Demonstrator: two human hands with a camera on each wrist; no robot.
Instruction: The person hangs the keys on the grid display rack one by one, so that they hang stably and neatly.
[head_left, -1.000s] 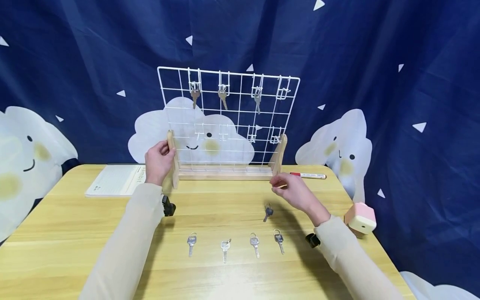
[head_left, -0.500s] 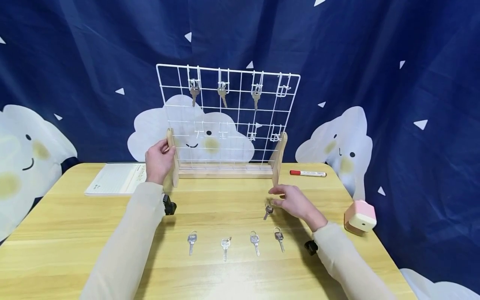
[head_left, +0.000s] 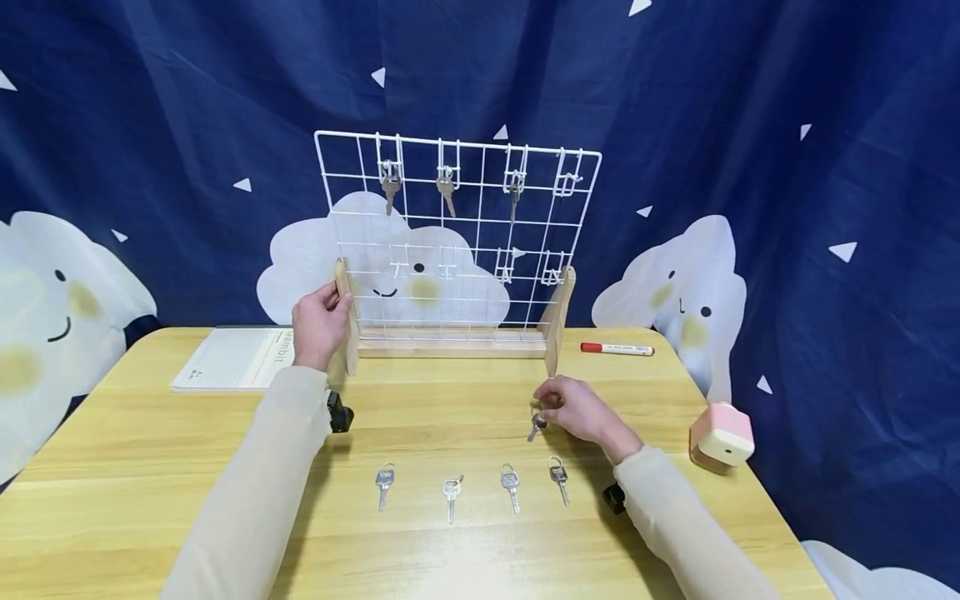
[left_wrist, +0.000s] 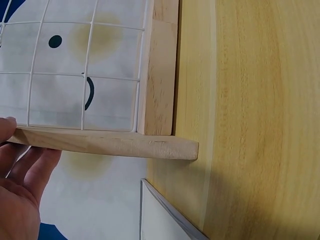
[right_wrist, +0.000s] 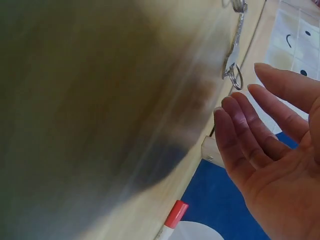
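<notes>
head view: three keys hang on the wire rack (head_left: 457, 208), four lie in a row, and a fifth key (head_left: 536, 423) lies at the right hand (head_left: 577, 410), which has dropped down to it, fingers relaxed.
left wrist: the left hand (left_wrist: 17, 195) grips the rack's post.
right wrist: straight fingers, key untouched.

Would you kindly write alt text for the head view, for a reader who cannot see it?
A person's left hand holds the wooden left post of a white wire key rack on a yellow table, while the right hand touches a loose key. Three keys hang on the rack; four more lie in a row nearer the person.
</notes>
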